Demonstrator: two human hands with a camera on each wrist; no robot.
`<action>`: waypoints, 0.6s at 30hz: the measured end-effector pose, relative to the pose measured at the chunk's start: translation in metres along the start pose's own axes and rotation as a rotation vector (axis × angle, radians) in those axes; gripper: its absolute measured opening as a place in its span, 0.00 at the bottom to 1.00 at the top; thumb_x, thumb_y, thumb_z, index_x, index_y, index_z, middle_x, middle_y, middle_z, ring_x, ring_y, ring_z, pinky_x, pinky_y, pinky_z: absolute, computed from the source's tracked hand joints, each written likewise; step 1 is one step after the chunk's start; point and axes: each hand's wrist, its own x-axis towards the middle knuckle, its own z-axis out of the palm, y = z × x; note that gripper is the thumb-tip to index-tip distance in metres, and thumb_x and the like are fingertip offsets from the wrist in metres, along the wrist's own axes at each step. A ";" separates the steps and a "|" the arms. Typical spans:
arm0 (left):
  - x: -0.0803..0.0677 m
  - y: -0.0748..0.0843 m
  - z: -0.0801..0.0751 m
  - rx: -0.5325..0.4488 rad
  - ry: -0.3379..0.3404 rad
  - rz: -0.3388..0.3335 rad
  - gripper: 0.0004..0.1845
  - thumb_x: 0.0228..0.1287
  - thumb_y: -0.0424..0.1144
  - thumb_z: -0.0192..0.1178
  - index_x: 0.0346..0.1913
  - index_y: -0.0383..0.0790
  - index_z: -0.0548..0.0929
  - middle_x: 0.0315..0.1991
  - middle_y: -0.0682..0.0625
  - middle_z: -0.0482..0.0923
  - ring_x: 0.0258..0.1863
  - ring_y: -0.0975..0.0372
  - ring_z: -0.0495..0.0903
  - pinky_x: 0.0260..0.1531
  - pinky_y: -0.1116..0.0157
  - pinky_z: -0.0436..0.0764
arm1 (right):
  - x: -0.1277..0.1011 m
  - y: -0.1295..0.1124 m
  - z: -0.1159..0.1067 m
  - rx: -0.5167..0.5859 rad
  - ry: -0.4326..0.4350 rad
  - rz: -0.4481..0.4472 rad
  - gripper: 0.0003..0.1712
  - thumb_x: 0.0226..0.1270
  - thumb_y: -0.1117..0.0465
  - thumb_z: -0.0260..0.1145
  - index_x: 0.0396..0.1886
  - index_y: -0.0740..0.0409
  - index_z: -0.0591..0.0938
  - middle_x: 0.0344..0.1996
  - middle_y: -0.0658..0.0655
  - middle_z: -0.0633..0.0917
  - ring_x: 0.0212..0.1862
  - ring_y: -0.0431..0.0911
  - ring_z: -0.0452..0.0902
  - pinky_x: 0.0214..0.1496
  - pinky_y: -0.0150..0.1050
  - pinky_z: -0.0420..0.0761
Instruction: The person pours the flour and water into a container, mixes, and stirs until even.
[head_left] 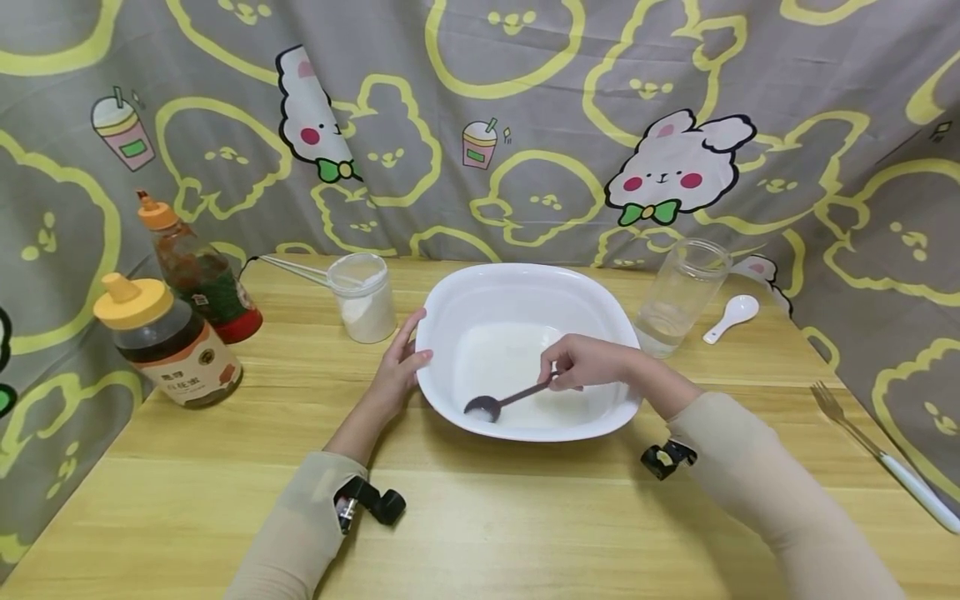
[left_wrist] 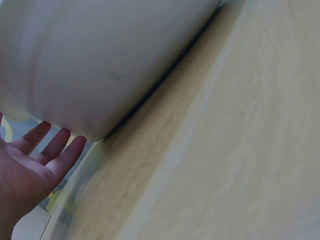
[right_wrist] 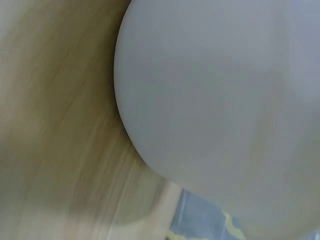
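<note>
A large white basin stands in the middle of the table, with a white substance spread over its bottom; powder or liquid, I cannot tell. My left hand touches the basin's left side near the rim. In the left wrist view, its fairly straight fingertips rest against the outer wall. My right hand reaches over the basin and pinches the handle of a dark brown spoon. The spoon's head is low inside the near-left part, with some white in it. The right wrist view shows only the basin's outside and the table.
A jar of white powder stands left of the basin, chopsticks behind it. Farther left are a honey-type jar and a red-capped sauce bottle. On the right are a glass with clear liquid, a white spoon and a fork.
</note>
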 end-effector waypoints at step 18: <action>-0.001 0.002 0.001 0.006 0.007 -0.013 0.35 0.52 0.32 0.50 0.66 0.48 0.53 0.57 0.36 0.58 0.51 0.42 0.62 0.42 0.50 0.72 | -0.059 0.002 -0.038 -0.418 0.294 0.228 0.07 0.45 0.71 0.58 0.20 0.57 0.79 0.12 0.47 0.71 0.18 0.41 0.63 0.18 0.31 0.64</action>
